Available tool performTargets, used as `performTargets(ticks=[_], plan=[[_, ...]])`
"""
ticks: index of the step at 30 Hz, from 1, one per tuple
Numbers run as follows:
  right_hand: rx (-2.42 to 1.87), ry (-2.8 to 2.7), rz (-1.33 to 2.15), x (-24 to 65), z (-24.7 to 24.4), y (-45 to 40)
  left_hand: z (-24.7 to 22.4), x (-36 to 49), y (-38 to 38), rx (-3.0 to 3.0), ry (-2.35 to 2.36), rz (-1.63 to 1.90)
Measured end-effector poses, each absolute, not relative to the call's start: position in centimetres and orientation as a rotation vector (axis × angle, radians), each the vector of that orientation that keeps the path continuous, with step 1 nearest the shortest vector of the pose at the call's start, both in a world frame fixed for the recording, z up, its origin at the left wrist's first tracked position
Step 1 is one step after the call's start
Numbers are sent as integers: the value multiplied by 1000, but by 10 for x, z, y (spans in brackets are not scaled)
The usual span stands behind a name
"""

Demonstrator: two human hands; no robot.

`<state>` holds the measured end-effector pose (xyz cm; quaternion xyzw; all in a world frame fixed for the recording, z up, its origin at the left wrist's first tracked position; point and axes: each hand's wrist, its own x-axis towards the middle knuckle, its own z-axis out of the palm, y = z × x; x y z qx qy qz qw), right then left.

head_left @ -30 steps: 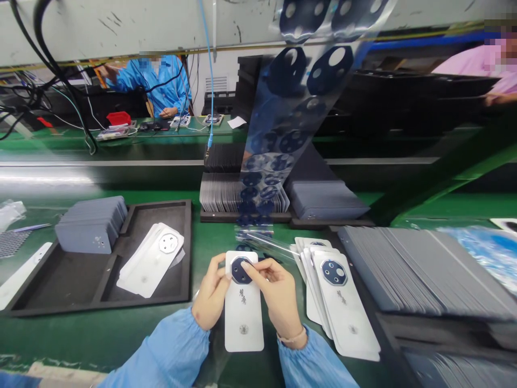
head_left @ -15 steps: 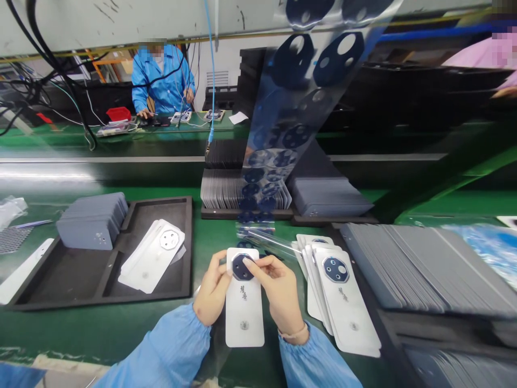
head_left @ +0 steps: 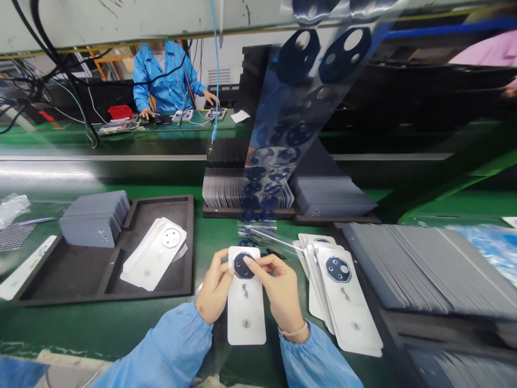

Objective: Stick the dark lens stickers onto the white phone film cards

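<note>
White panel [head_left: 255, 315] with navy patch [head_left: 239, 273] and black script [head_left: 245, 292], green bench [head_left: 121, 326], light-blue sleeves [head_left: 169, 339], black tray [head_left: 67, 275].

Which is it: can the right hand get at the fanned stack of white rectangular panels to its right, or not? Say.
Likely yes: the white panel stack lies beside the right hand, with only green tabletop seen between, though the fingers touch the dark-blue octagonal patch on another white panel.

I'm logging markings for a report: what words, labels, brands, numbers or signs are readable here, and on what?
No text is readable.
Centre panel: dark characters, too blurred to read; round emblem, too small.
Right white stack: similar characters and emblem, likewise unreadable.
Left white stack: faint round mark, too small.
</note>
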<state>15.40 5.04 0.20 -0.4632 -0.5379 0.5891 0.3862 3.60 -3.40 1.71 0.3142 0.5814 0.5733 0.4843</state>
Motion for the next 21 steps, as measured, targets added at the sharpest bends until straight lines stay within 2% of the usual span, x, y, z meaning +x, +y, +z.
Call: performTargets(ticks=[9, 17, 21], plan=[[-1191, -1434, 1368, 153, 6, 47, 15, 36, -35, 735, 1326, 1439], [-1095, -1650, 821, 148, 3, 34, 12, 45, -33, 658, 1207, 1540], [-1037, -1576, 811, 145, 3, 30, 12, 45, -32, 623, 1246, 1555]])
